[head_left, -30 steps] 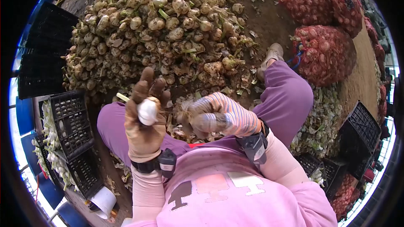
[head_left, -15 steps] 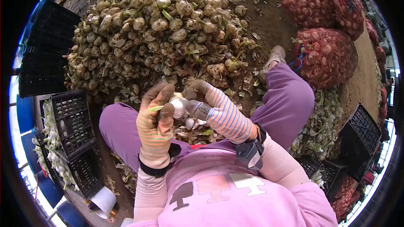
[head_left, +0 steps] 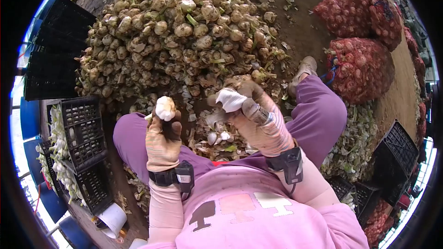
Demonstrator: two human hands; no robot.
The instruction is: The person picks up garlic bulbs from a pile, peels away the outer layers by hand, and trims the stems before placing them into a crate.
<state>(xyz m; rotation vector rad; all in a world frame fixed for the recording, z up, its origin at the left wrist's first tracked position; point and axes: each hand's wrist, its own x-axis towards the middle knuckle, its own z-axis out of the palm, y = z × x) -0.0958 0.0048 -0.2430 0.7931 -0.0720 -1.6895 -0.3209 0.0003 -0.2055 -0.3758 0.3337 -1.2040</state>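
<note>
My left hand (head_left: 165, 140), in a striped work glove, holds a garlic bulb (head_left: 165, 108) upright with its white cloves showing. A short pale stem sticks out to the left of the glove. In my gloved right hand (head_left: 256, 115) is a piece of white garlic skin (head_left: 230, 99), pinched between thumb and fingers. The two hands are apart, one on each side of my lap. Peeled skins and loose cloves (head_left: 220, 134) lie on the ground between my legs. Ahead of both hands rises a big heap of unpeeled, soil-stained garlic bulbs (head_left: 184, 30).
Red mesh sacks of bulbs (head_left: 360, 69) stand to the right. Black crates (head_left: 84, 131) with trimmed white garlic (head_left: 62, 170) are on the left, near a white bucket (head_left: 113, 219). Another black crate (head_left: 394, 157) and a pile of skins (head_left: 353, 138) lie at the right.
My hands were together at the bulb and have moved apart. A piece of skin has come off in my right hand, while the bulb stays in my left.
</note>
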